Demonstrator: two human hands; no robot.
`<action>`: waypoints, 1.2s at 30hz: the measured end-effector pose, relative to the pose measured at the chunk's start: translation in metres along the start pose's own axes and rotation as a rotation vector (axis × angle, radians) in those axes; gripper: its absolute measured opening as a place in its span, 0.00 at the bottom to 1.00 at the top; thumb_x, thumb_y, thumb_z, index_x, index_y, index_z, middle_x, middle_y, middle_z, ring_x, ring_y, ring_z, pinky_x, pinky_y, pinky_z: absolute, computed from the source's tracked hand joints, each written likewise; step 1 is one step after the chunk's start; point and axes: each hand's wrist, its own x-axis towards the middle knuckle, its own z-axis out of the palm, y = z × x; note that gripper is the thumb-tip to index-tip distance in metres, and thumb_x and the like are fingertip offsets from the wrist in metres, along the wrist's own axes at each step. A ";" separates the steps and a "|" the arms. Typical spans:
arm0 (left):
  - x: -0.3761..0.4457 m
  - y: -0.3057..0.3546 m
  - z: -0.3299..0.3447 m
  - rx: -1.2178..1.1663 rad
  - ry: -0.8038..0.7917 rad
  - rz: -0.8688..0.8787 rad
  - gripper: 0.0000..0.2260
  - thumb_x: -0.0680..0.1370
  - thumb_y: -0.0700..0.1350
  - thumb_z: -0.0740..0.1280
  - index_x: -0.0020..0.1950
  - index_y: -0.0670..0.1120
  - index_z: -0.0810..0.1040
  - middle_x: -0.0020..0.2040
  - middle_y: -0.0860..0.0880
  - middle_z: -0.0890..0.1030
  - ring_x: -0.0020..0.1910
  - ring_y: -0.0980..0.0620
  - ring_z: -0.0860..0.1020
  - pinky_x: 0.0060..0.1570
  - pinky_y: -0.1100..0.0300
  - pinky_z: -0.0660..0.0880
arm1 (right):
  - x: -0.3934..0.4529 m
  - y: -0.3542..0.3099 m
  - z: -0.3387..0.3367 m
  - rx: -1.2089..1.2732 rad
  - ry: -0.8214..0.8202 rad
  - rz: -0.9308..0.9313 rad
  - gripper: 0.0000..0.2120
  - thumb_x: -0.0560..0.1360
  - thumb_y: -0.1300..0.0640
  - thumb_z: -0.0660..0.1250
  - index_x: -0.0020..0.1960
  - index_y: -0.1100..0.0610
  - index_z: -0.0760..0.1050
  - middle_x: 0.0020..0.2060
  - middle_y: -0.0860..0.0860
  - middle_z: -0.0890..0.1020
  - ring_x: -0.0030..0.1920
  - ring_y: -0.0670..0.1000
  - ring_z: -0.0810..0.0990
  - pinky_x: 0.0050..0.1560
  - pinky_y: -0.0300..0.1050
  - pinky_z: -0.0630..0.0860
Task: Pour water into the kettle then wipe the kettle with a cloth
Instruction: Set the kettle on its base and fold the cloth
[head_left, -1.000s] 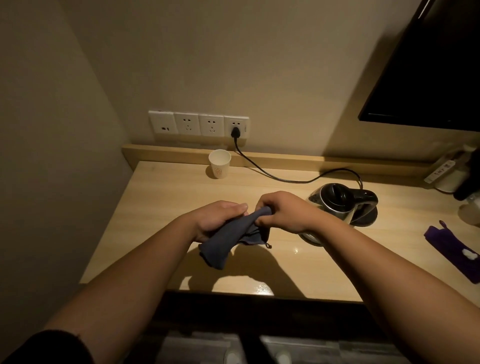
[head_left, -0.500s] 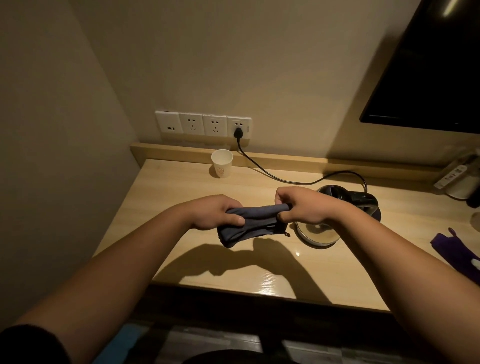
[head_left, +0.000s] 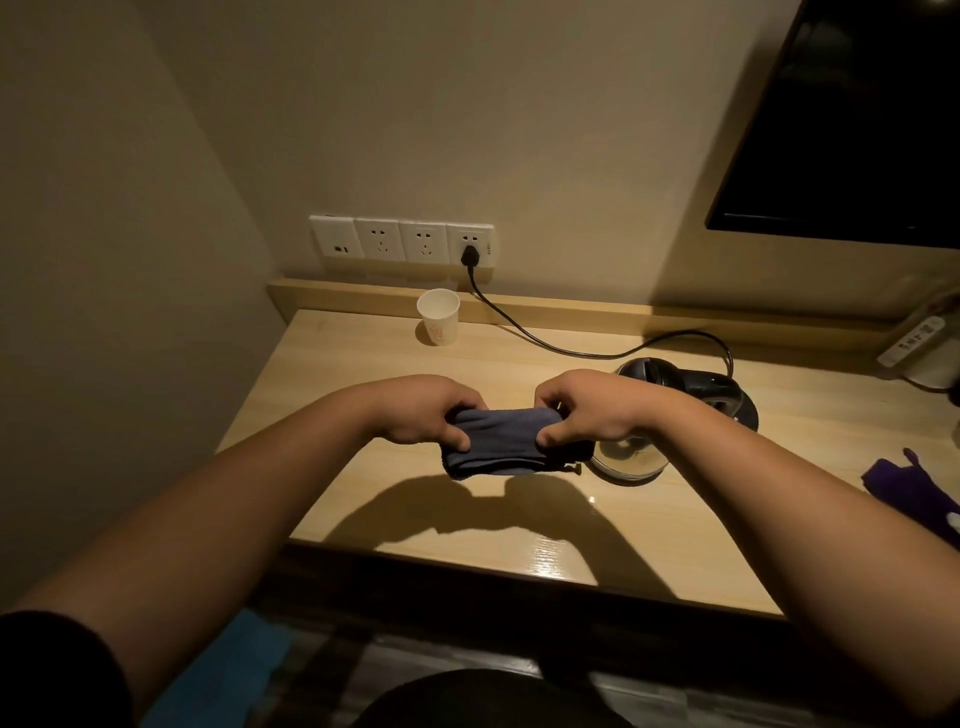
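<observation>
The cloth (head_left: 506, 444) is held flat above the desk (head_left: 363, 499), and its long side runs from left to right, sideways across the view. The left hand (head_left: 423, 415) grips its left end, with fingers curled over the top and the thumb under. The right hand (head_left: 587, 410) grips its right end the same way. Both hands are closed tight on it.

Half a second ago the cloth was bunched up and hung down more on the left. Now it is pulled out straighter and looks wider and flatter. A second ago it drooped down from the hands in a long limp twist.

The cloth is dark blue-grey and soft, folded in a few layers. A little loop or tag sticks out at its lower right corner.

The kettle (head_left: 670, 384) sits on the desk just behind and to the right of the right hand, partly hidden by it. It is shiny silver with a black top and handle. Its black cord (head_left: 540, 340) runs back to a wall socket (head_left: 470, 244). A white paper cup (head_left: 438, 317) stands upright near the back edge of the desk, well apart from the hands. Something purple (head_left: 914, 491) lies at the right edge.
</observation>
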 end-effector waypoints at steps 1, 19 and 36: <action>-0.001 -0.002 0.004 0.052 0.016 -0.016 0.11 0.77 0.45 0.69 0.58 0.51 0.76 0.49 0.53 0.79 0.47 0.52 0.76 0.46 0.57 0.73 | 0.000 0.002 0.003 -0.016 0.013 0.000 0.08 0.74 0.49 0.70 0.47 0.51 0.74 0.43 0.51 0.79 0.44 0.51 0.77 0.41 0.44 0.74; 0.027 -0.092 0.038 -0.122 -0.124 -0.029 0.07 0.78 0.48 0.67 0.56 0.50 0.78 0.48 0.53 0.79 0.47 0.53 0.76 0.47 0.56 0.71 | 0.047 0.013 0.088 0.063 0.110 0.157 0.03 0.75 0.55 0.68 0.48 0.53 0.76 0.43 0.51 0.79 0.43 0.52 0.77 0.38 0.43 0.71; 0.047 -0.140 0.160 0.622 0.409 0.174 0.08 0.68 0.39 0.72 0.46 0.44 0.78 0.45 0.44 0.78 0.45 0.43 0.77 0.41 0.53 0.72 | 0.072 0.022 0.203 -0.436 0.337 0.133 0.08 0.71 0.60 0.71 0.49 0.61 0.78 0.44 0.59 0.79 0.41 0.59 0.76 0.39 0.53 0.74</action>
